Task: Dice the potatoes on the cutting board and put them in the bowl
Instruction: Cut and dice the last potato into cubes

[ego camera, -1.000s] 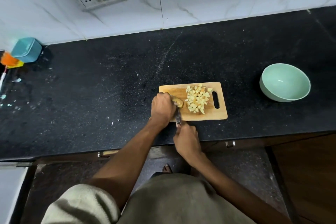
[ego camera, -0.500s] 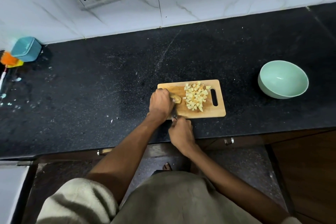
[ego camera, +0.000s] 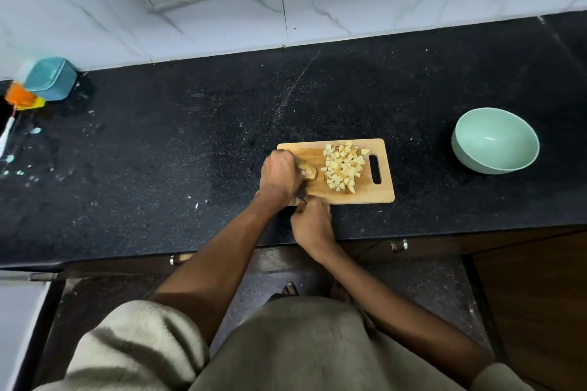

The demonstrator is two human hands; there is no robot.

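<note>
Both hands have shifted slightly left along the board (ego camera: 378,195). Left hand (ego camera: 279,176) grips the potato piece (ego camera: 309,173); right hand (ego camera: 313,225) grips the knife (ego camera: 301,197). Diced potato (ego camera: 343,167) lies right of them, bowl (ego camera: 495,140) well apart on the tabletop (ego camera: 158,152).

On the cutting board (ego camera: 362,195), the left hand (ego camera: 279,176) hides most of the uncut potato piece (ego camera: 308,172) and nearly all of the knife (ego camera: 301,197), whose handle is buried in the right hand (ego camera: 313,225) at the board's near edge.
</note>
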